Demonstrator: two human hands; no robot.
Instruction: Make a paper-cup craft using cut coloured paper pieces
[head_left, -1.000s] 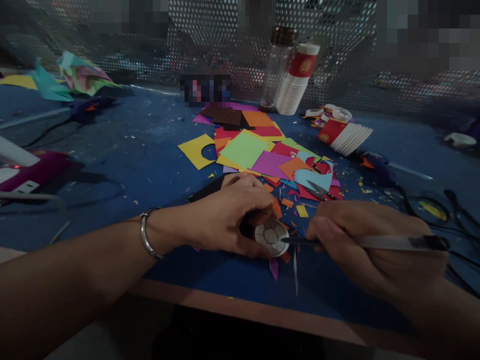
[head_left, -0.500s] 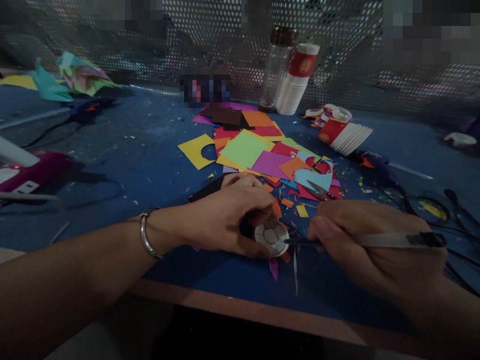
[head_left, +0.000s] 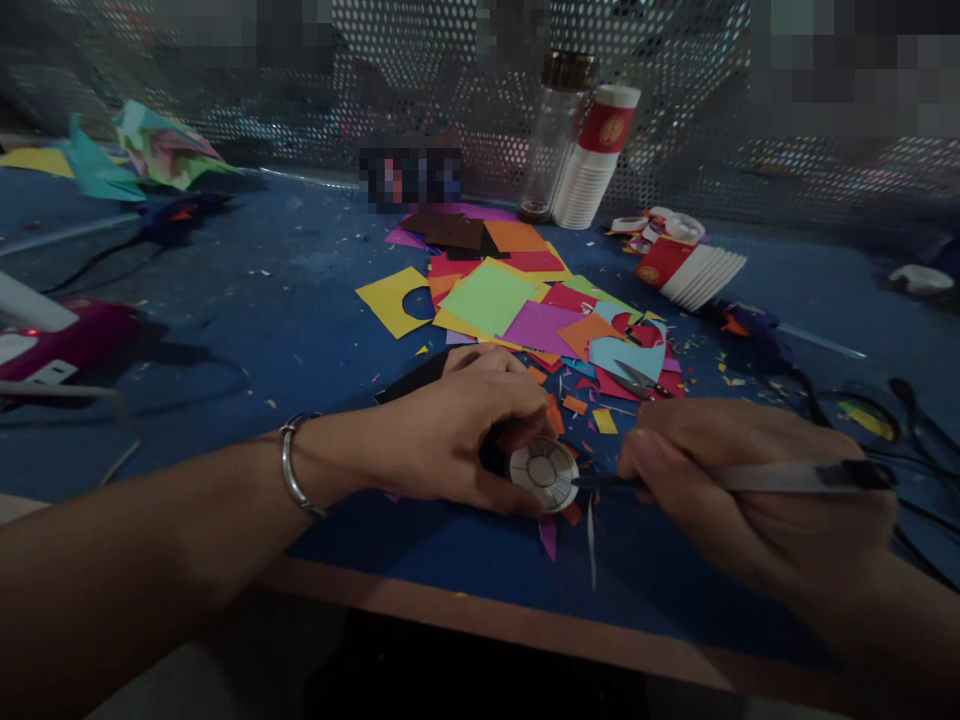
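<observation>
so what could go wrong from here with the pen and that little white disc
The pen in the right hand has its tip at the right edge of the white disc, so a stroke might skid off the rim. The left hand grips the disc's left side; if that hold loosens, the disc could turn and lines might go crooked. The scissors lie just beyond the right hand, whose knuckles could brush them.

The pen [head_left: 795, 478] has shifted (slightly) away from the left hand [head_left: 472, 430], tip now at the edge of the disc [head_left: 539, 471].
</observation>
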